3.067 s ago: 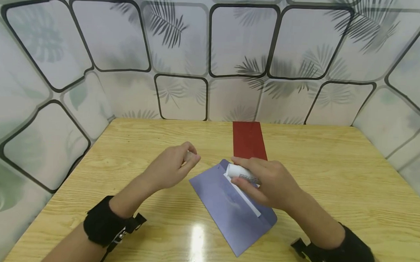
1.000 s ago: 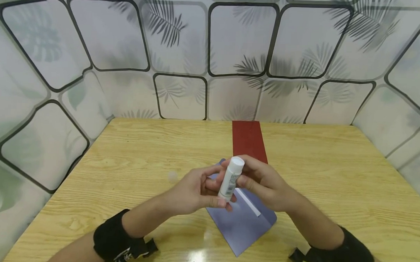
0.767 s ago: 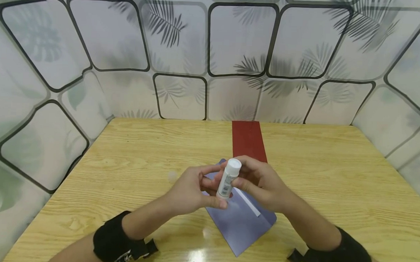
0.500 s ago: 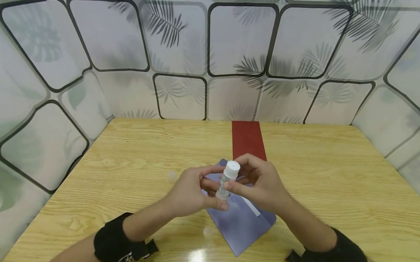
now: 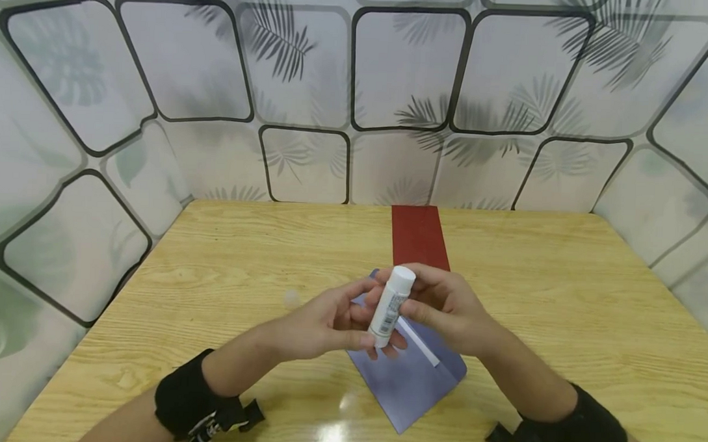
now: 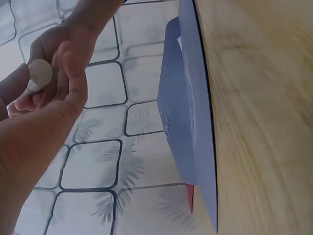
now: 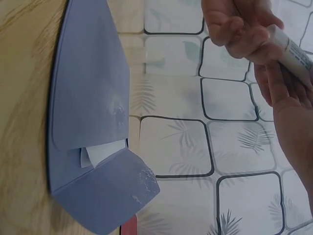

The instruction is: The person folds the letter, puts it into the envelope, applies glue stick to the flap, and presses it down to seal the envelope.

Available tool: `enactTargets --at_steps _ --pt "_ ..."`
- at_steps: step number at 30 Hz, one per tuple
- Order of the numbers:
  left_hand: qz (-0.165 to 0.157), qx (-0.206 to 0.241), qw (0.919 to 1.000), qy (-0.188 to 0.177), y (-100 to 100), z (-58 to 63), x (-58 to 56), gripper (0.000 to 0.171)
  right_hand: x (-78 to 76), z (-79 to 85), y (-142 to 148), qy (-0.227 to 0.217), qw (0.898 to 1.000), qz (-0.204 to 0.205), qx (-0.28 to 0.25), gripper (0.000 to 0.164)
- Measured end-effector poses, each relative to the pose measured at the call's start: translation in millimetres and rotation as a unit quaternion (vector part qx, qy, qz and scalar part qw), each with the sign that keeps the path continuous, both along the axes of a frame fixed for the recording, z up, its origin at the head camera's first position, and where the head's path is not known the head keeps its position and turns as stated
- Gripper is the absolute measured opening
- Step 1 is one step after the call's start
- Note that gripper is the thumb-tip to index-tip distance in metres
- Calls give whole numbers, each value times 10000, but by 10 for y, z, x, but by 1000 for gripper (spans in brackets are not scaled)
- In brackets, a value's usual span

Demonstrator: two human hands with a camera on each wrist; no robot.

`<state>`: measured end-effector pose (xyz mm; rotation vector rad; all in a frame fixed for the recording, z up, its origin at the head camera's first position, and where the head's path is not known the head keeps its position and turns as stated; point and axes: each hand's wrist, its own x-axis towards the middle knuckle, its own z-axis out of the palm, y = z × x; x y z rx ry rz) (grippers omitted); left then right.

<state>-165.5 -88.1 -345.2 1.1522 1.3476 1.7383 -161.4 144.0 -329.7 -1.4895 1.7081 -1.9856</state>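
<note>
A white glue stick (image 5: pixel 389 308) with a printed label is held tilted above the purple envelope (image 5: pixel 403 392), its white end up. My left hand (image 5: pixel 327 325) supports its lower end with thumb and fingers. Thumb and fingers of my right hand (image 5: pixel 453 310) grip it from the other side. In the left wrist view the round end of the glue stick (image 6: pixel 40 74) faces the camera. The envelope's flap (image 7: pixel 110 191) is lifted in the right wrist view, with shiny glue smears on it. White paper (image 7: pixel 105 152) shows in the envelope's opening.
A red paper strip (image 5: pixel 418 235) lies behind the envelope, reaching the table's back edge. The wood table (image 5: pixel 242 243) is bounded by a patterned backdrop (image 5: pixel 303 164) at the back and sides. A faint pale round spot (image 5: pixel 291 299) shows left of the envelope.
About three seconds ago the right hand alone held the glue stick low over the envelope. The left hand has since come right to hold it too, and the stick is turned more upright.
</note>
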Motion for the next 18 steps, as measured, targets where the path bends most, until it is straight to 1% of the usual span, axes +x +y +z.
enactTargets --at_steps 1,3,5,7,9,11,12,14,16,18 --pt "-117 43 9999 -69 -4 -4 -5 71 -1 1 2 -21 10000 63 -9 37" --pt "-185 97 9996 -186 -5 -10 -8 74 -1 1 -1 -30 9999 114 -13 36" --pt "-42 98 9997 -229 -3 -9 2 74 4 0 -8 -32 10000 49 -12 33" --pt "319 -37 9993 -187 1 -1 22 76 10 -5 -16 -28 10000 -58 -11 31" --pt "847 -338 9958 10 7 14 51 79 22 -13 -23 -44 9997 -241 26 33" --pt "1439 -734 9867 202 21 32 84 81 34 -22 -30 -54 9989 -463 101 37" --pt "1741 -941 9798 297 31 40 100 81 41 -25 -33 -61 9982 -574 137 37" --pt "2234 -1250 9657 443 53 51 123 79 50 -34 -41 -38 9966 -802 163 35" --pt "2630 -1426 9527 538 74 54 142 74 56 -45 -50 46 9948 -1008 105 31" --pt "2919 -1511 9421 668 85 52 158 70 63 -55 -64 135 9913 -1303 86 28"
